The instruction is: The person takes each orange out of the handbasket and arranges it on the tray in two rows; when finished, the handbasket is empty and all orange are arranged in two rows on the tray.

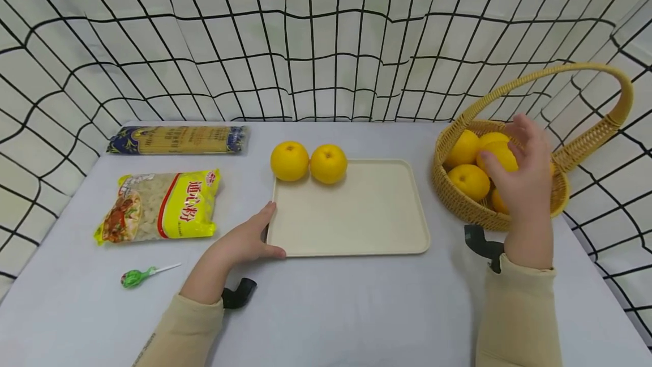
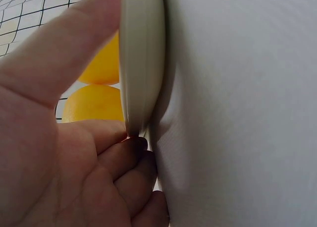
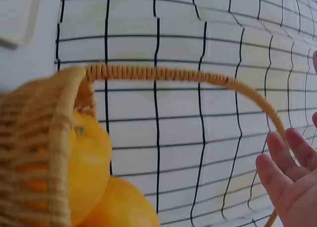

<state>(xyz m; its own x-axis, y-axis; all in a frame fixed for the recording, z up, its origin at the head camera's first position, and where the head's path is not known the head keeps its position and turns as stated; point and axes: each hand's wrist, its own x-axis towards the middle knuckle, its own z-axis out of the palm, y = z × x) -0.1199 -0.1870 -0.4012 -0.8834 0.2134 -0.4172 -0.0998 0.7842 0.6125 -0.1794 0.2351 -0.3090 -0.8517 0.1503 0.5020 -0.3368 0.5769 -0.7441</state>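
A cream rectangular tray (image 1: 351, 214) lies on the table, and my left hand (image 1: 247, 239) holds its near left corner, thumb along the front edge and fingers by the left side. In the left wrist view the fingers (image 2: 133, 172) curl against the tray's rim (image 2: 143, 53). Two yellow-orange round fruits, one (image 1: 290, 161) and another (image 1: 328, 163), sit side by side at the tray's far left corner. Over the wicker basket (image 1: 471, 214) at the right, my right hand (image 1: 527, 171) has its fingers spread and holds nothing. Several similar fruits (image 1: 469, 182) lie in the basket.
The basket's tall handle (image 1: 540, 72) arches over it, beside the right hand. On the left lie a pack of long noodles (image 1: 178, 140), a yellow bag of pasta (image 1: 160, 207) and a green lollipop (image 1: 134, 278). Black-lined netting (image 1: 316, 44) surrounds the table's back and sides.
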